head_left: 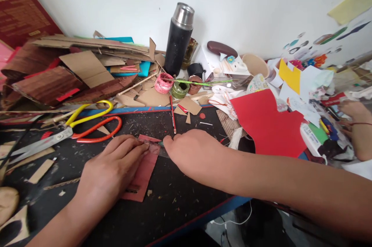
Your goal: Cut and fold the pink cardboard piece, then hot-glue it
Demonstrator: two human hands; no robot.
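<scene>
A pinkish-red cardboard piece (145, 169) with a small dark slot near its lower end lies flat on the black tabletop. My left hand (112, 165) presses it down, fingers together and bent over its upper part. A clear, ruler-like strip (165, 152) appears to lie across it, mostly covered. Just right of those fingertips, my right hand (192, 150) is closed in a fist, thumb toward the cardboard. Something thin and greenish shows at its thumb; the rest is hidden in the grip. Behind this hand lies a red pencil (173, 117).
Large scissors (72, 132) with yellow and red handles lie at left. Brown cardboard scraps (87, 68) are heaped behind. A black thermos (178, 41) stands near open paint jars (180, 88). Red paper (270, 126) lies at right, with another person's hand (354, 111) beyond it.
</scene>
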